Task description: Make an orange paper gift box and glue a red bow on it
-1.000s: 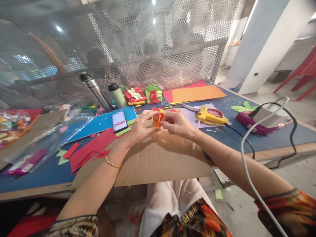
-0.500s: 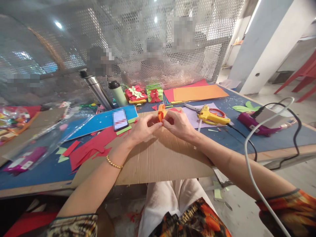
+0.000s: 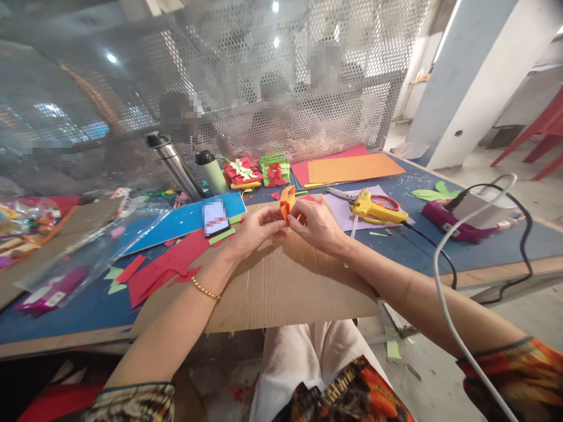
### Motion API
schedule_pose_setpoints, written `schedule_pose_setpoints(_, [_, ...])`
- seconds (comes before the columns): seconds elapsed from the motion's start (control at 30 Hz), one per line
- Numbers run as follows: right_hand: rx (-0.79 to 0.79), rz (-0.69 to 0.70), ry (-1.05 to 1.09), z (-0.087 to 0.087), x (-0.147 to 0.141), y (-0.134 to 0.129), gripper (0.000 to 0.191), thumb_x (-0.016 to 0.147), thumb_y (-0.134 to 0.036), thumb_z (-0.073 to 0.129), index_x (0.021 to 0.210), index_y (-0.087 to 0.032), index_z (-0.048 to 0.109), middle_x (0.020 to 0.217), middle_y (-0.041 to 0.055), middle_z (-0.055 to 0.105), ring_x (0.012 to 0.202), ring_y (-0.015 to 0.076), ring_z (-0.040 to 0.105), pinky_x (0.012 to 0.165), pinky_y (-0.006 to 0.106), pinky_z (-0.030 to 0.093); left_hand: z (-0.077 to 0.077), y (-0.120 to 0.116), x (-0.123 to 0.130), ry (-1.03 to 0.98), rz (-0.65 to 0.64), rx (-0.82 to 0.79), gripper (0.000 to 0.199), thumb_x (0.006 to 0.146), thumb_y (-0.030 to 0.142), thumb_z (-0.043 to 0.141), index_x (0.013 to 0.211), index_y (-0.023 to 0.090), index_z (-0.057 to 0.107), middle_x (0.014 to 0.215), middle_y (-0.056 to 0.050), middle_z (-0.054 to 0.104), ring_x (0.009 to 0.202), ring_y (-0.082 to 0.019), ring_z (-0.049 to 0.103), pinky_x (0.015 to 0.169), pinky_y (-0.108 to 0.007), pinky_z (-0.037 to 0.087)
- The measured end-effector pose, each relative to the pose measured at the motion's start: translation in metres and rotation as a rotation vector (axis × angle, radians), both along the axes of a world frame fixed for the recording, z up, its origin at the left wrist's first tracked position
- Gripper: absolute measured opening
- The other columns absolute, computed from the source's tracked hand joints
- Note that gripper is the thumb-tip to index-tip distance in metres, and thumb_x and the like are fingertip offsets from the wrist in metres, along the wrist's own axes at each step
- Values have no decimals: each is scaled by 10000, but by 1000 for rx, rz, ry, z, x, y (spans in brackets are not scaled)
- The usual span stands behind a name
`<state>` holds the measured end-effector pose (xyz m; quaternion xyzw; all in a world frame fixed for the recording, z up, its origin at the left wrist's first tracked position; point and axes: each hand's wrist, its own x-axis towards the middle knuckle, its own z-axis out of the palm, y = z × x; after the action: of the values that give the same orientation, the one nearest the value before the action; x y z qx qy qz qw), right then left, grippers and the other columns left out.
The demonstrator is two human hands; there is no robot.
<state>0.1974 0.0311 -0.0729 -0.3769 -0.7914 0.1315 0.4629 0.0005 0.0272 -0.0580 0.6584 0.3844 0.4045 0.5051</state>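
Head | both hands (image 3: 318, 226) | loosely curled, nearly closed, pinching folded orange paper (image 3: 287, 203)

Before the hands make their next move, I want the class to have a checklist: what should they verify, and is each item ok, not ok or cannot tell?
1. Orange paper piece held: ok, between the fingers of the left hand and right hand.
2. Cardboard under the hands: ok.
3. Scissors free to lift: not ok, the yellow glue gun lies across them.
4. Glue gun cool: cannot tell, nothing visible shows its heat.
5. Right sleeve clear of the white cable: cannot tell, the cable crosses in front of it in view.
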Motion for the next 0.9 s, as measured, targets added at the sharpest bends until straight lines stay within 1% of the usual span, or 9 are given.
schedule_pose_setpoints(0.07, [0,-7,13,0,-1,0,227,898,-247,565,725,-247,418,654,-16,562,623,127,505,614,268,365,0,0,0,5,-12,-4,506,728,530,934,1011,158,742,1017,-81,771,785,-180,727,759,-334,570])
schedule_pose_setpoints(0.23, [-33,-10,19,2,-1,-2,227,863,-244,565,705,-253,402,635,-23,543,591,123,478,585,268,349,-1,0,2,-6,-35,-27,478,715,530,940,963,159,770,934,-69,774,793,-177,721,762,-319,562])
schedule_pose_setpoints(0.5, [-27,7,67,4,-1,-4,157,841,-236,546,724,-247,442,631,-22,565,590,121,502,595,258,381,-3,-3,7,-55,-4,-35,564,684,532,957,1032,147,738,870,-61,761,740,-175,717,727,-319,564])
schedule_pose_setpoints(0.7, [-11,-16,58,3,1,-3,196,840,-224,554,705,-251,414,628,-28,549,589,115,496,608,262,380,-3,-4,8,-50,21,4,541,747,559,906,1028,141,708,940,-64,750,706,-148,705,692,-308,552])
schedule_pose_setpoints(0.83, [6,14,27,0,2,-1,179,842,-222,553,724,-249,420,644,-23,553,610,120,501,612,264,381,-5,-2,8,2,46,23,493,750,506,911,986,138,682,890,-36,724,665,-135,707,659,-287,532])
schedule_pose_setpoints(0.9, [16,28,17,-2,3,1,181,851,-228,557,735,-249,419,653,-24,556,618,122,502,613,264,383,-7,-1,9,12,39,21,449,757,461,908,969,144,673,840,-21,716,647,-133,705,645,-276,529])
